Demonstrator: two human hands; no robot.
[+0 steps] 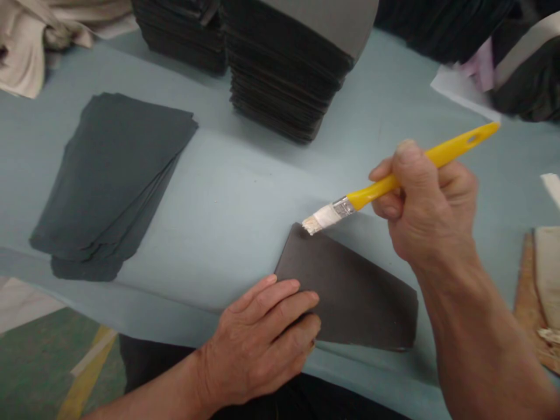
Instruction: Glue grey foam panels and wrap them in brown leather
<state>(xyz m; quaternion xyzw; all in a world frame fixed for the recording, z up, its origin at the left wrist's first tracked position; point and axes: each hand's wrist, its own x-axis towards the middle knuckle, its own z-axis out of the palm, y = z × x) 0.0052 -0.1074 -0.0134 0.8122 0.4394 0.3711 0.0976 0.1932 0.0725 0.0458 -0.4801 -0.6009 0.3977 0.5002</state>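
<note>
A dark flat piece [354, 286] lies on the pale blue table [236, 198] near its front edge. My left hand [262, 338] lies on the piece's near left corner, its fingers stretched flat and close together. My right hand [424, 204] is closed round the yellow handle of a paintbrush [394, 181]. The brush's white bristles touch the far left corner of the dark piece.
A fanned pile of dark grey sheets [114, 181] lies at the left. A tall stack of dark pieces [289, 64] stands at the back, with more dark stacks beside it. Beige cloth [30, 41] is at the far left, brownish material [538, 291] at the right edge.
</note>
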